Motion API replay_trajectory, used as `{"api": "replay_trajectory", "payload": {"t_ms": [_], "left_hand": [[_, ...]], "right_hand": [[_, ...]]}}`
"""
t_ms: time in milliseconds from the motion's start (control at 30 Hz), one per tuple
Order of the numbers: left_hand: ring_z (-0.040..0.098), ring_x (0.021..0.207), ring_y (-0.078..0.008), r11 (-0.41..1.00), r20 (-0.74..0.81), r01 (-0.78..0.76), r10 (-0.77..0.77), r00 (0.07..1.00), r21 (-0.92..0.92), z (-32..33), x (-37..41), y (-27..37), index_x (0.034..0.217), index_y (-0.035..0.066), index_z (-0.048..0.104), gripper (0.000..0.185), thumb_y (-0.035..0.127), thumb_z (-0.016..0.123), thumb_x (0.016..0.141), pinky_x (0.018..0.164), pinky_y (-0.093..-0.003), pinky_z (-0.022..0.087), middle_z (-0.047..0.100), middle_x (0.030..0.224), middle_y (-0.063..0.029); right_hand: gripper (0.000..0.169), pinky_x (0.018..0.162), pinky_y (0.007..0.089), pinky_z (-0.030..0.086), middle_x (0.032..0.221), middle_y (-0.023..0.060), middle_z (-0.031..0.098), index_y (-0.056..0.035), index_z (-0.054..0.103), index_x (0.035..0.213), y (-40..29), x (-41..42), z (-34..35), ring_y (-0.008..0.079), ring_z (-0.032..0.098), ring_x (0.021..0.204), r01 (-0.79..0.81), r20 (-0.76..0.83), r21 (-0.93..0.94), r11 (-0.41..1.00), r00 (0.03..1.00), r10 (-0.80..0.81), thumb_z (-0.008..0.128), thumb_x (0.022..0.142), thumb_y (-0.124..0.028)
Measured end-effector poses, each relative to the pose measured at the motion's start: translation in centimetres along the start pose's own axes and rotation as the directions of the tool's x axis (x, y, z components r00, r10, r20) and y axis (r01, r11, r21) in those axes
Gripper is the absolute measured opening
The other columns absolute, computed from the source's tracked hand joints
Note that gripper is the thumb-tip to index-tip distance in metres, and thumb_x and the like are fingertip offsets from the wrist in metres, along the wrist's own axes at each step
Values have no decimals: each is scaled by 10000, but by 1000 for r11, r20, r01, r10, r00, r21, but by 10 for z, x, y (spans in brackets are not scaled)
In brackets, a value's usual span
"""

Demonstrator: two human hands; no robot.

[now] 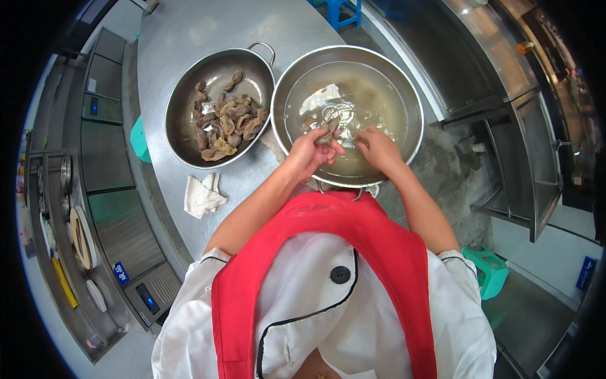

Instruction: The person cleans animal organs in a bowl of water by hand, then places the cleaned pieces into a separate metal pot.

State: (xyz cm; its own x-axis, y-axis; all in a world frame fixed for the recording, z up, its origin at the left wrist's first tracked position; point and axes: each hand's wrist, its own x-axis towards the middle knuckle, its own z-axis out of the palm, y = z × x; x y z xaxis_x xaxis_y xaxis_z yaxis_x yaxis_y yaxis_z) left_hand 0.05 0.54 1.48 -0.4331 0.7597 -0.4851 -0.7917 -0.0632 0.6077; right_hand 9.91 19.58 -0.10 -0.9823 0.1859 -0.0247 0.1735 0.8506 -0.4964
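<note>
Held between the thumb and fingers of my left hand (310, 154) is a grey-brown piece of food (327, 131), perhaps meat or shellfish. That hand is over the near side of a large round metal basin (348, 182) with cloudy water (374, 106) in it. A few centimetres to the right, my right hand (380, 149) hangs over the same water with its fingers bent. Whether anything is between its fingertips cannot be seen. Left of the basin, a metal pan (182, 135) with a loop handle holds a heap of similar brown pieces (232, 121).
Both vessels stand on a stainless steel table (203, 23). A crumpled white cloth (203, 194) lies near its left edge. Steel cabinets (111, 156) run along the left. Green stools (485, 270) and a blue stool (343, 12) stand around, with a steel sink unit (535, 156) at right.
</note>
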Motion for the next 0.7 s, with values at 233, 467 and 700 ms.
{"api": "replay_trajectory", "payload": {"t_ms": [233, 467, 700], "left_hand": [[504, 572, -184, 999, 67, 34, -32, 997, -21, -7, 3, -1, 1066, -16, 536, 366, 249, 301, 978, 559, -304, 421, 610, 718, -172], [526, 553, -180, 998, 88, 49, -51, 995, 32, -13, 5, -3, 1035, -2, 523, 361, 273, 293, 994, 509, -294, 422, 596, 682, -156], [542, 615, -119, 977, 3, -202, 202, 979, 74, 10, -4, -1, 1296, 86, 371, 389, 269, 495, 976, 577, -260, 480, 625, 875, -112]], "right_hand": [[266, 678, 325, 495, 1029, 97, 561, -89, 645, 1058, -42, 10, -24, 233, 588, 789, 216, -255, 396, 893, 960, -119, 631, 808, -1], [207, 779, 385, 476, 955, 52, 574, -119, 664, 947, -54, 17, -33, 259, 542, 1007, 365, -199, 176, 914, 923, -330, 685, 745, -79], [118, 677, 307, 470, 827, 68, 587, -49, 653, 905, -33, 20, -21, 200, 589, 745, 99, -82, 524, 846, 994, -65, 665, 799, -99]]}}
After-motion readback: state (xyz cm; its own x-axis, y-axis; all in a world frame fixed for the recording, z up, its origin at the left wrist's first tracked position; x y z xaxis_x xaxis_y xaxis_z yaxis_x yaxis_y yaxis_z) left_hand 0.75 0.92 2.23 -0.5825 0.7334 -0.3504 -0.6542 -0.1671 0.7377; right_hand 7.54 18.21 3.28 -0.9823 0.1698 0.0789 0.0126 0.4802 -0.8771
